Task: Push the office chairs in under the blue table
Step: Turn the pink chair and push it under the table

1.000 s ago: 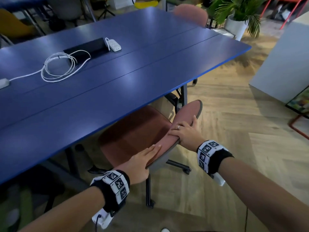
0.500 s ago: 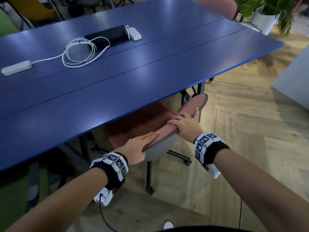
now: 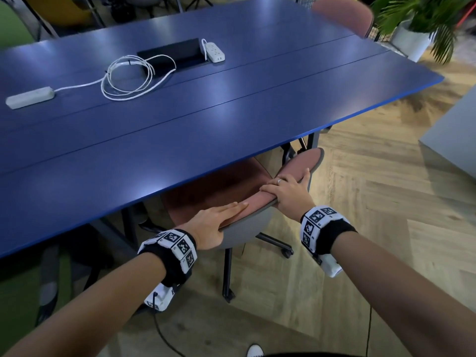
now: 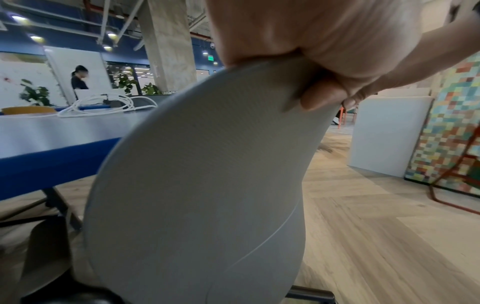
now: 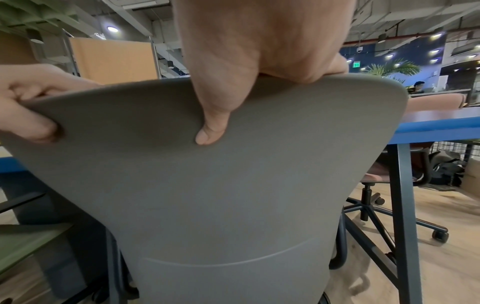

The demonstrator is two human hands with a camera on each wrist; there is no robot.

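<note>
At frame centre, a pink office chair's backrest [image 3: 296, 173] is gripped by both hands [image 3: 288, 193] and pushed beneath the blue tabletop [image 3: 231, 104]; further pushing seems needed.

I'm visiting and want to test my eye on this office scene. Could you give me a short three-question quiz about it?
1. True or false: both hands are on the top edge of the pink chair's backrest.
2. Which lies on the blue table? A) a laptop B) a coiled white cable C) a mug
3. Fill in: the chair's seat sits partly ____ the table.

Key
1. True: the left hand lies along the edge with its thumb on the grey back; the right hand grips it.
2. B, the cable.
3. under
</note>
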